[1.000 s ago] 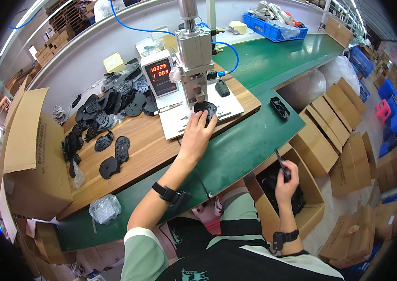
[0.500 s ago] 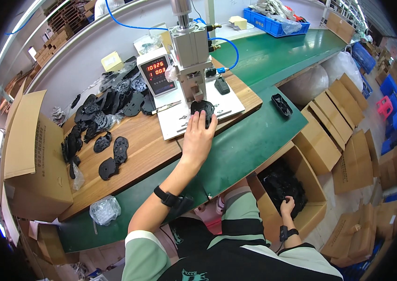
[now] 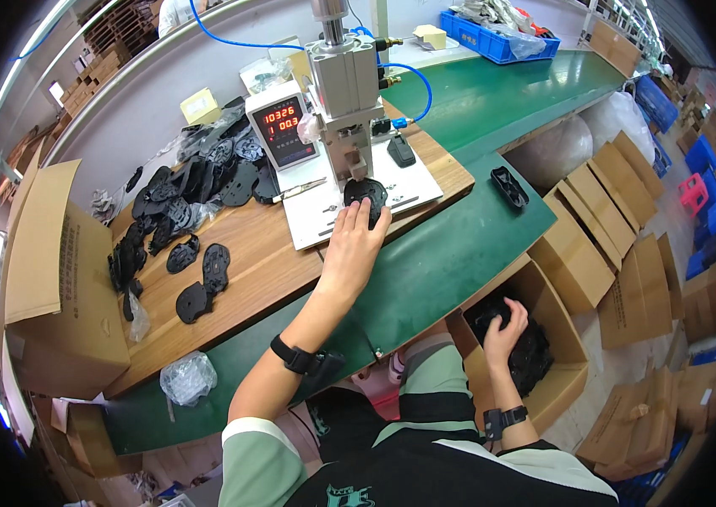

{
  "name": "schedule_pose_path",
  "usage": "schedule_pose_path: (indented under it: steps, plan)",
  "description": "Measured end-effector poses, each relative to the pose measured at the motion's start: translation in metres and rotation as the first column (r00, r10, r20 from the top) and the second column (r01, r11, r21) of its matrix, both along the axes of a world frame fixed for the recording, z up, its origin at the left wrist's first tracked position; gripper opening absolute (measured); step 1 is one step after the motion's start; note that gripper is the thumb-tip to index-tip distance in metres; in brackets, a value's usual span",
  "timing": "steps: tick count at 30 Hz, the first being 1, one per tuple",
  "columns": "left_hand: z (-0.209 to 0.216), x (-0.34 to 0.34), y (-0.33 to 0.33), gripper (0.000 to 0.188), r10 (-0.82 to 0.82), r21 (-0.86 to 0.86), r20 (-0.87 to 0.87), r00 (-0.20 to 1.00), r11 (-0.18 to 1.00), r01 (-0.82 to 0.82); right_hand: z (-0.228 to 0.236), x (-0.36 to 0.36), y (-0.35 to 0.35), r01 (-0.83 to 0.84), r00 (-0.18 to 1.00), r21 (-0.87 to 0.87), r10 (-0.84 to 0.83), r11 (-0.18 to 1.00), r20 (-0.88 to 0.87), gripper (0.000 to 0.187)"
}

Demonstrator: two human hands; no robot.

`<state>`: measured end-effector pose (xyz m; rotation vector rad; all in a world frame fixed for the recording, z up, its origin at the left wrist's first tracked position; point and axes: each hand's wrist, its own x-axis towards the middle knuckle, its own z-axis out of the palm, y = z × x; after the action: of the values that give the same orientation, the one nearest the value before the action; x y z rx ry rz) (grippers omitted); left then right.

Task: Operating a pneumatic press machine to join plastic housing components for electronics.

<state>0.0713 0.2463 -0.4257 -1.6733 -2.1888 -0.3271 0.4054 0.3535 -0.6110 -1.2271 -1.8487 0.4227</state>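
Note:
At the bench press [image 3: 346, 93], my left hand [image 3: 353, 249] has its fingers bent over the edge of a rounded black plastic part [image 3: 364, 196]. That part lies on the white base plate [image 3: 307, 221], directly beneath the press head. Off to the right and lower, my right hand [image 3: 506, 334] is inside an open cardboard box [image 3: 568, 382] of black parts [image 3: 531, 359]. Its fingers curl round a dark piece [image 3: 483, 316], which looks like another black plastic part; the palm hides some of it.
Loose black shells [image 3: 172, 198] heap on the wooden board [image 3: 261, 275] left of the press. A red-lit display [image 3: 284, 127] stands beside it. One black tray-like part [image 3: 509, 187] rests on the green table [image 3: 459, 232]. Crumpled clear plastic [image 3: 189, 378] lies near the front edge.
My right hand has moved up and slightly left within the box, its fingers now round a dark piece. My left hand stays on the part under the press.

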Motion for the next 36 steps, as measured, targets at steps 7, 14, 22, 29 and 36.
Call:
schedule_pose_path:
  steps: [7, 14, 22, 29, 36]
  plan:
    - [-0.001, -0.004, 0.001, 0.062, -0.056, 0.090, 0.075, 0.996, 0.995, 0.049, 0.181, -0.130, -0.031, -0.558, 0.818, 0.281, 0.575, 0.781, 0.026, 0.056]
    - [-0.009, 0.003, 0.005, 0.082, -0.062, 0.272, 0.231, 0.971, 0.962, -0.004, 0.162, -0.250, 0.002, -0.632, 0.774, 0.361, 0.576, 0.686, 0.261, 0.052]
    - [-0.022, -0.040, -0.082, 0.078, 0.264, 0.324, 0.150, 0.953, 0.897, -0.299, 0.180, -0.258, 0.006, -0.619, 0.785, 0.343, 0.547, 0.706, 0.292, 0.033]
    - [-0.061, -0.061, -0.162, 0.058, 0.607, 0.137, 0.074, 0.791, 0.780, -0.611, 0.176, -0.260, 0.004, -0.616, 0.788, 0.334, 0.555, 0.713, 0.269, 0.035]
    - [-0.046, -0.037, -0.166, 0.047, 0.256, 0.175, 0.142, 0.956, 0.944, -0.279, 0.181, -0.257, 0.002, -0.620, 0.785, 0.349, 0.551, 0.703, 0.285, 0.039]
